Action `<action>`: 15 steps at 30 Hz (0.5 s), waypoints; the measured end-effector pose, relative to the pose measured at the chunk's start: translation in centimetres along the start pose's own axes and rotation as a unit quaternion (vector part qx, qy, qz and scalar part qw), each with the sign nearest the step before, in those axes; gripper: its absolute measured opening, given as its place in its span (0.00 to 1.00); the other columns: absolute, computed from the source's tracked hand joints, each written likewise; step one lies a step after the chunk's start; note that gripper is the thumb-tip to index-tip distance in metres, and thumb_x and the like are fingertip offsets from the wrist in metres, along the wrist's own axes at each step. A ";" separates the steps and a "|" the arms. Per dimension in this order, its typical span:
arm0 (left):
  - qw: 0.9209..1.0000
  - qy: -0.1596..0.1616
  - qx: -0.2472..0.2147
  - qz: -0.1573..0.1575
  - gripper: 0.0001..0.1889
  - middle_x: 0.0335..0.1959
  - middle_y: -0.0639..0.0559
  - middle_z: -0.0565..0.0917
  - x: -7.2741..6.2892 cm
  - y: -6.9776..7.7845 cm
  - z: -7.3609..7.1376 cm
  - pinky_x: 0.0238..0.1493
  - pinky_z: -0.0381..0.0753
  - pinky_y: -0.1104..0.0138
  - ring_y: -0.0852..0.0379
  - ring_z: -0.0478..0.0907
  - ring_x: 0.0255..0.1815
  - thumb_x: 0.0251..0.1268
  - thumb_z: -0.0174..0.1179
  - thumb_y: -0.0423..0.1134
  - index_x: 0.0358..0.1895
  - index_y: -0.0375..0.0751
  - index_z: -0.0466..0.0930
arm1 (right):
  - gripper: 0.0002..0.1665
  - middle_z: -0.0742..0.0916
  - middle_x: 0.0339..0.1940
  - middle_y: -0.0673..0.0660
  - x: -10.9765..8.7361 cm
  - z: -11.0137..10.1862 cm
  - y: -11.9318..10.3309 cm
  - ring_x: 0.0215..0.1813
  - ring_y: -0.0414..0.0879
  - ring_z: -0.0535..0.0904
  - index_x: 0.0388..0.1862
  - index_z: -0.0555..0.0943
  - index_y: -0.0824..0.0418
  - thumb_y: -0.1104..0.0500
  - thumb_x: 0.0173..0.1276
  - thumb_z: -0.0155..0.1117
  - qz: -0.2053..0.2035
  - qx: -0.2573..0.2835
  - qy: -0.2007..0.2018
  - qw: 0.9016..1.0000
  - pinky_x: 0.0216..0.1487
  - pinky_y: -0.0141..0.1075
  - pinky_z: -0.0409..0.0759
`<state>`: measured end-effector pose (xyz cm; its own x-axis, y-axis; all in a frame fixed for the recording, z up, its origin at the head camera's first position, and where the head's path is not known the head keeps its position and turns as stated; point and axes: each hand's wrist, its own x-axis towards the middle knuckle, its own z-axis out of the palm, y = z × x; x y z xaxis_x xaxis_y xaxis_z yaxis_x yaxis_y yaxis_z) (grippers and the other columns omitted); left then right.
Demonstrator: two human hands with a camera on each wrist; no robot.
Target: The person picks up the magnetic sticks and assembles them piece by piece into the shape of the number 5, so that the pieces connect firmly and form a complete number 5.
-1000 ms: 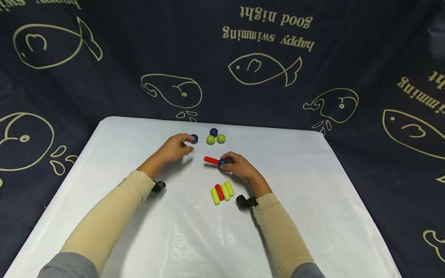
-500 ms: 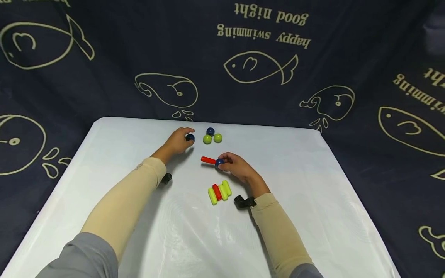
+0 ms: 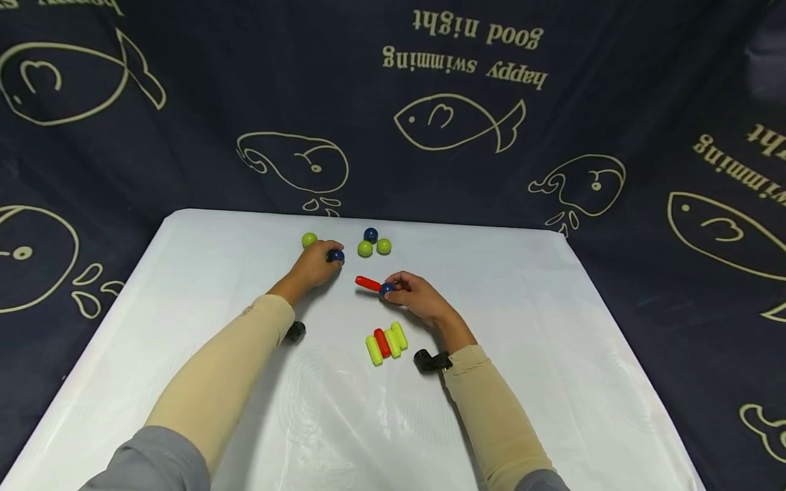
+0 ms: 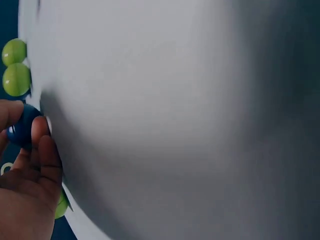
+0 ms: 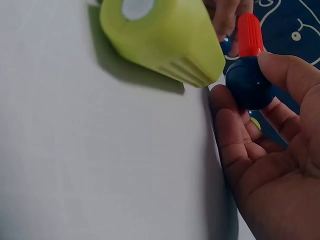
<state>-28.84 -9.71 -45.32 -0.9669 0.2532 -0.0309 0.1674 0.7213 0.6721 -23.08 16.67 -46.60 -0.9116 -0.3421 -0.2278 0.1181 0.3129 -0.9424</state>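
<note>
My left hand (image 3: 314,264) pinches a dark blue ball (image 4: 21,129) between thumb and fingers, over the far left part of the table. In my right hand (image 3: 420,294) is a second blue ball (image 5: 249,84), gripped by the thumb and fingers. A red ribbed rod (image 3: 368,283) is joined to that ball and points left, toward the left hand. Nearer the person, several short rods lie side by side: yellow-green rods (image 3: 374,350) and a red rod (image 3: 382,342) among them.
Past the hands, a blue ball (image 3: 371,234) and two green balls (image 3: 365,249) sit together near the far edge of the white table (image 3: 491,382). Another green ball (image 3: 310,239) lies just behind the left hand. A dark printed cloth (image 3: 467,184) hangs behind.
My left hand has closed on the blue ball and drawn it slightly toward the person, uncovering the green ball behind. The right hand keeps its hold, almost still.
</note>
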 end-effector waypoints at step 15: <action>0.991 -0.030 -0.127 0.027 0.21 0.52 0.42 0.82 -4.4 0.9 -0.2 0.36 0.80 0.63 0.49 0.80 0.44 0.69 0.62 0.37 0.64 0.40 0.76 | 0.19 0.79 0.44 0.57 0.0 0.2 -0.1 0.46 0.48 0.73 0.57 0.77 0.63 0.64 0.68 0.67 0.001 -0.009 0.002 1.000 0.48 0.37 0.76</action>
<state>-24.48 -10.28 -44.42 -0.9432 0.3308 -0.0295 0.1570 0.5224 0.8381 -23.03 16.46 -46.54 -0.9127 -0.3389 -0.2282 0.1124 0.3287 -0.9377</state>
